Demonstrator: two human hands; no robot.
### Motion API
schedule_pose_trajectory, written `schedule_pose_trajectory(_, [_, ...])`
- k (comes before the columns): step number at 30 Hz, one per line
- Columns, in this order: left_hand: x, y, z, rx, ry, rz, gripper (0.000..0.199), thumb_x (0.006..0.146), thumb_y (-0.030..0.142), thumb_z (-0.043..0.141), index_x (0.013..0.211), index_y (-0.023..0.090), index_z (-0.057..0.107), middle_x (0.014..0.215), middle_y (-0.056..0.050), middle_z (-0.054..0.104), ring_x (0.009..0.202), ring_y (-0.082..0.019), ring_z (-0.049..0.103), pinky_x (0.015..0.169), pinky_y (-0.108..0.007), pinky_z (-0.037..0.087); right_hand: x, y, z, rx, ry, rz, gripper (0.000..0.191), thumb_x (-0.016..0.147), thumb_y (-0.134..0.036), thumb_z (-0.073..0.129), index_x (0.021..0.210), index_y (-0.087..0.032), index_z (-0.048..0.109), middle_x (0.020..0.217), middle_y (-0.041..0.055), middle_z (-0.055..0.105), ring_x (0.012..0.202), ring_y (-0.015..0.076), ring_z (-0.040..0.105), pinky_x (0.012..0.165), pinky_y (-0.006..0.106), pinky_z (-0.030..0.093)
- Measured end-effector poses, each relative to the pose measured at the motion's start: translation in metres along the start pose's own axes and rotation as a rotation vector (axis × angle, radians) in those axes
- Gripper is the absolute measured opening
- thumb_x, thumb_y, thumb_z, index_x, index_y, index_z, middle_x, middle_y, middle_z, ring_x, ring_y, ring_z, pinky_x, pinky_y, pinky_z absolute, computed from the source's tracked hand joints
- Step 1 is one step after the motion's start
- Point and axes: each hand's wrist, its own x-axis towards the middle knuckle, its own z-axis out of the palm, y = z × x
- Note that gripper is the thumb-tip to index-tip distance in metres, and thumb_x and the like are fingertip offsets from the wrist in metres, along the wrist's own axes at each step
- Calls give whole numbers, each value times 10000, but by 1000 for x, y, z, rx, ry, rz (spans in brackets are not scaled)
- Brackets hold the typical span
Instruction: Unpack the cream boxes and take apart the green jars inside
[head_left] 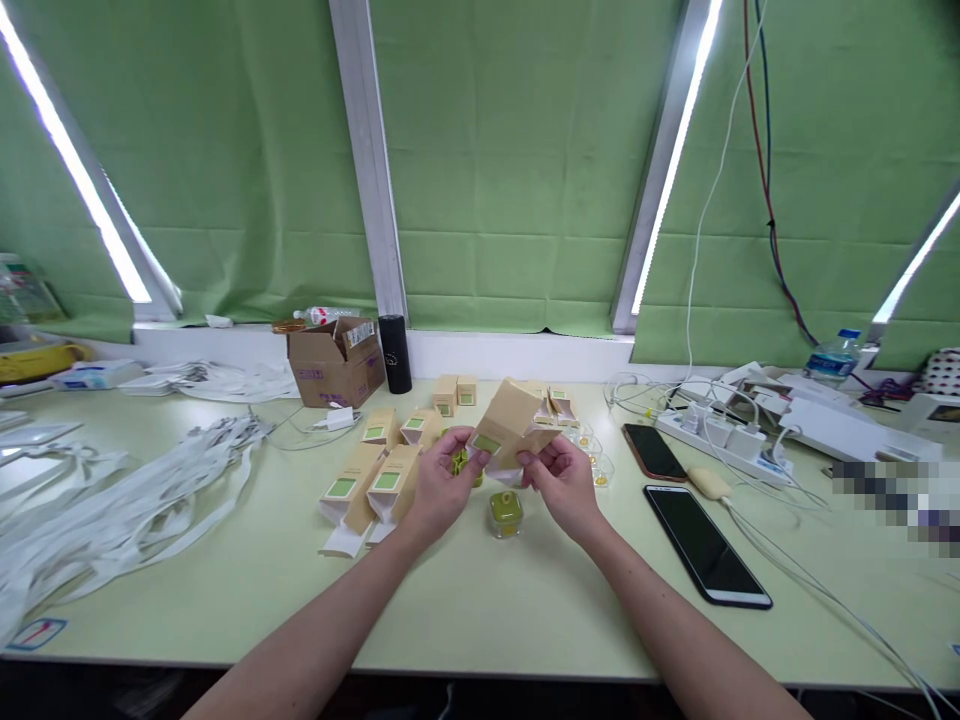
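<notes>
Between my hands, above the table, is a tan paper box (504, 415) with a green label and flaps standing out. My left hand (444, 482) grips its left side, thumb near the label. The right hand (561, 482) pinches its right edge. Just below, a small clear jar with a green lid (506, 512) stands on the table. Several similar tan boxes (391, 478) lie to the left of my left hand, the nearer ones with white flaps out. Part of a green item (459, 461) shows behind my left fingers. Clear containers with yellow bits (600, 465) sit beyond my right hand.
Two phones (705, 545) and a white power strip (724, 440) with tangled cables lie on the right. White straps (150, 510) cover the left side. A cardboard box (334, 365) and a black cylinder (394, 355) stand at the back. The table's front edge (480, 672) is close.
</notes>
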Motion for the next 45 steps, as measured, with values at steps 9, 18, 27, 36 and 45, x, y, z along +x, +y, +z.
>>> schedule_pose_trajectory(9, [-1,4,-6,473,130,686,280,866,-14,630,954,241,708,1130,-64,793,1233,-278,568,989,-525,516,1,6,-4,-129,31,-191,427,732,-250,762,1154,-241,696,1357,127,669,1134,276,708,934,390,589])
schedule_pose_trajectory(18, [1,5,-9,596,233,718,285,841,-36,658,898,241,696,1074,-61,791,1154,-289,555,918,-519,517,5,24,-10,-347,104,-122,499,750,-234,719,1245,-232,648,1192,105,722,1062,254,686,782,332,563])
schedule_pose_trajectory(27, [6,-2,-10,523,258,560,159,898,103,673,942,236,749,958,-45,793,1016,-242,649,930,-470,527,3,22,-8,-472,89,-51,256,803,-251,613,1041,-224,703,885,35,748,713,194,623,618,296,456])
schedule_pose_trajectory(36, [44,4,-16,400,225,-206,335,783,499,788,909,189,797,867,-44,791,706,-204,667,653,-319,511,-2,17,-2,-590,8,-126,178,890,-272,593,1008,-225,719,822,33,737,747,203,635,672,310,475])
schedule_pose_trajectory(45, [125,-35,8,372,84,-503,292,802,426,769,814,137,731,800,-109,798,743,-210,761,623,-260,537,-6,18,0,-600,-36,-158,156,902,-233,576,995,-229,701,820,24,733,736,197,653,712,318,497])
